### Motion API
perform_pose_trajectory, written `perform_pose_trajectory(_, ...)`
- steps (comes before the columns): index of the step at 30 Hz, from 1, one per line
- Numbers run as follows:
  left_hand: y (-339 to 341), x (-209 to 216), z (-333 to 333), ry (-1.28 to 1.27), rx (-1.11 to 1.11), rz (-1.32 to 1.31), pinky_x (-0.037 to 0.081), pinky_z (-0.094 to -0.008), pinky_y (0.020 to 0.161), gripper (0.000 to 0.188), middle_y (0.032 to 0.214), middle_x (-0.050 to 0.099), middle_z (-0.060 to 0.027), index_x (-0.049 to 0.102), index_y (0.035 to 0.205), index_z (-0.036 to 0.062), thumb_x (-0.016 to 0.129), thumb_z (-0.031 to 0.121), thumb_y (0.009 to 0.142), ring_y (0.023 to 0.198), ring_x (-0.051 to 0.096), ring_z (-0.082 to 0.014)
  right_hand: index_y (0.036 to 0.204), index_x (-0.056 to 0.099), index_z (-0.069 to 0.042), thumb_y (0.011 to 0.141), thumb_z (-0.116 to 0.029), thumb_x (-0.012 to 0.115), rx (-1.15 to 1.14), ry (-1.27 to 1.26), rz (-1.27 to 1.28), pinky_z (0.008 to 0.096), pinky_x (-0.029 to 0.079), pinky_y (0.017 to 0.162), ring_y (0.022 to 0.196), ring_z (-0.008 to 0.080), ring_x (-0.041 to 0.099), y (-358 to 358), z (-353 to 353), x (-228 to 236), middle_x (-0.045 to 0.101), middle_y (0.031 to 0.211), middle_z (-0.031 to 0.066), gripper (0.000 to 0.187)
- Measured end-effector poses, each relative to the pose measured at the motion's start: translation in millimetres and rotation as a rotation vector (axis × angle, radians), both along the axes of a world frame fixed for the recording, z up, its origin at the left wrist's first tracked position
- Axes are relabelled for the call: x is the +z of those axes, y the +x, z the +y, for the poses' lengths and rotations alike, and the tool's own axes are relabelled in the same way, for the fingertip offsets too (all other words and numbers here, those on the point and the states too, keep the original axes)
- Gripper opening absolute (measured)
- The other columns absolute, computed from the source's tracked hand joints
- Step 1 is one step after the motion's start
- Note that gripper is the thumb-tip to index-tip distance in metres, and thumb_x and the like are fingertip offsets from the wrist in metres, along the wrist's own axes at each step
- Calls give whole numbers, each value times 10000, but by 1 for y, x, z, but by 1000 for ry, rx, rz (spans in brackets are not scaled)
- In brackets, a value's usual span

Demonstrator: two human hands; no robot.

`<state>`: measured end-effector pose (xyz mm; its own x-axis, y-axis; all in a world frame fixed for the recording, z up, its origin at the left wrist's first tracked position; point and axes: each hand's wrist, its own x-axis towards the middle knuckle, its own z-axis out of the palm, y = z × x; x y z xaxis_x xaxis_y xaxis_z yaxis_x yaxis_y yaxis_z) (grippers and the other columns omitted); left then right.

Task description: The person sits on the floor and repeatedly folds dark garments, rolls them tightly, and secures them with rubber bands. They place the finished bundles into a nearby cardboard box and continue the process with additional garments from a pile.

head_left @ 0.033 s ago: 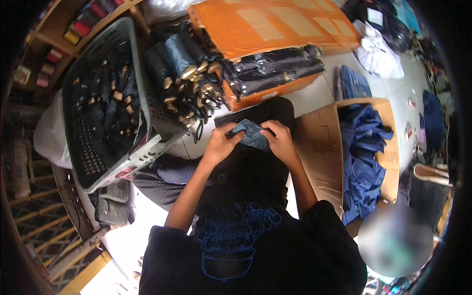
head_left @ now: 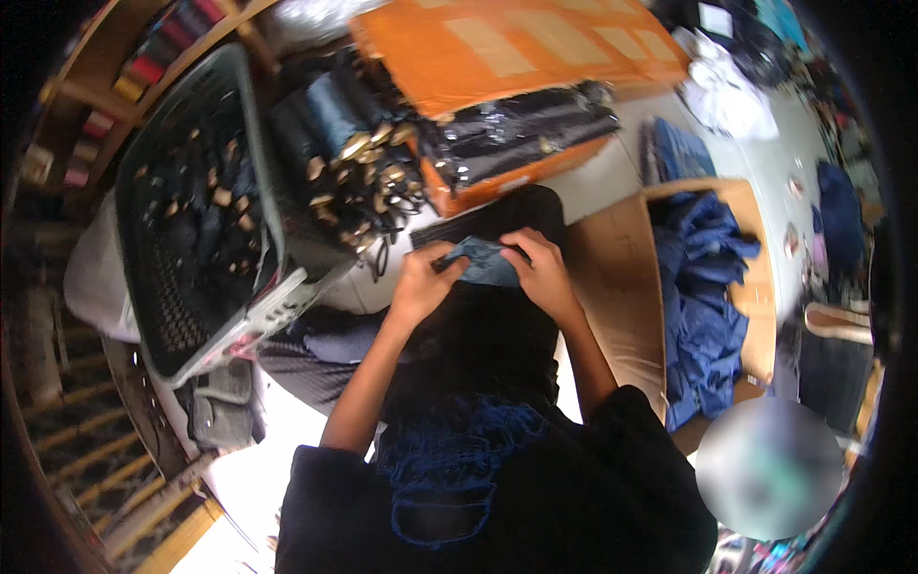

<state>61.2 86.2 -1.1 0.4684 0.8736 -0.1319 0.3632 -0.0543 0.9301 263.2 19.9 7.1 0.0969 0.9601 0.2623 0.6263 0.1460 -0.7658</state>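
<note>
Over my lap I hold a small grey-blue cloth (head_left: 490, 264) stretched between both hands. My left hand (head_left: 427, 283) pinches its left edge, with thumb and fingers closed on the fabric. At the opposite edge, my right hand (head_left: 537, 271) grips the cloth between thumb and fingers. The cloth is creased and hangs down a little toward my dark clothing. Its underside is hidden.
On the left stands a dark plastic basket (head_left: 270, 191) full of dark rolled bundles. Similar bundles with gold-coloured ends (head_left: 359, 148) lie beside it. Ahead is an orange taped box (head_left: 521, 57); to the right, an open cardboard box (head_left: 612, 287) holds dark blue fabric (head_left: 703, 287).
The cloth is pulled flatter between my hands. My right hand has shifted slightly left, and the whole view has moved a little.
</note>
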Motion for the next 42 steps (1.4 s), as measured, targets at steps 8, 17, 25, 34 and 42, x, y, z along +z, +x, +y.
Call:
perform_pose_trajectory(8,14,23,-13,507,116,21,477,-327,607,215,813,608,-106,568,821,-3,702,-94,678,665,599,-227,1035,622,-21,893,-96,606,-363,56,30,308,503,697,757,198,646,57,-102,142,650,936,100,161)
perform_pose_trajectory(17,32,-32,-35,403,-385,201,445,-435,784,216,922,572,-148,571,861,7,725,8,710,895,568,-362,1085,641,-33,869,-248,521,-1148,-746,-485,463,441,921,1107,406,557,349,-315,74,593,1131,277,327)
perform_pose_trajectory(25,27,-41,-42,410,-396,166,470,-416,773,161,923,615,-157,615,888,-2,706,48,764,875,602,-357,1400,326,-14,883,-237,558,-624,-633,-185,387,344,1056,1310,380,382,268,-252,28,359,1411,280,609)
perform_pose_trajectory(34,22,-50,-39,498,-290,177,483,-387,699,170,834,587,-140,588,883,0,679,-22,740,780,614,-301,1310,476,-39,883,-162,623,-541,-450,71,393,438,989,1132,317,547,220,-234,86,515,1278,177,468)
perform_pose_trajectory(42,4,-63,-21,493,-154,176,506,-345,600,115,804,607,-129,596,850,-11,687,15,786,695,631,-255,1265,522,-16,931,-257,564,-1048,-1076,-607,342,486,896,1118,261,587,370,-389,39,595,1227,170,414)
